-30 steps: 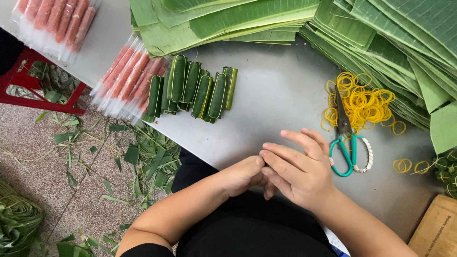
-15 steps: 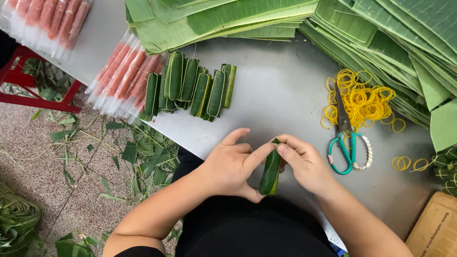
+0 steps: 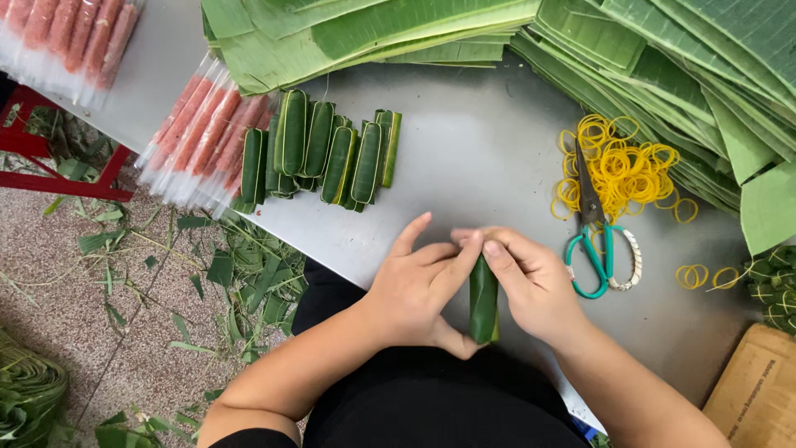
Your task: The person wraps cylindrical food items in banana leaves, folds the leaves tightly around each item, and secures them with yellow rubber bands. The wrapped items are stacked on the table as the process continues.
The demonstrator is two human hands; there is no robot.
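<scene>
A dark green leaf-wrapped roll (image 3: 483,300) stands upright between both hands at the near edge of the grey table (image 3: 473,174). My left hand (image 3: 419,286) grips its left side, fingers pressing near the top. From the right, my right hand (image 3: 531,282) pinches the upper end with thumb and forefinger. Several finished leaf rolls (image 3: 327,153) lie in a row farther back on the table.
Pink sausages in clear sleeves (image 3: 199,137) lie left of the rolls, more (image 3: 66,37) at far left. Stacked green leaves (image 3: 630,50) cover the back. Yellow rubber bands (image 3: 622,166) and teal-handled scissors (image 3: 593,241) sit at right. Leaf scraps (image 3: 232,274) litter the floor. A cardboard box (image 3: 759,390) is bottom right.
A second ago my hands were clasped together with no roll visible. Now they hold the leaf roll upright, fingers working its top end.
</scene>
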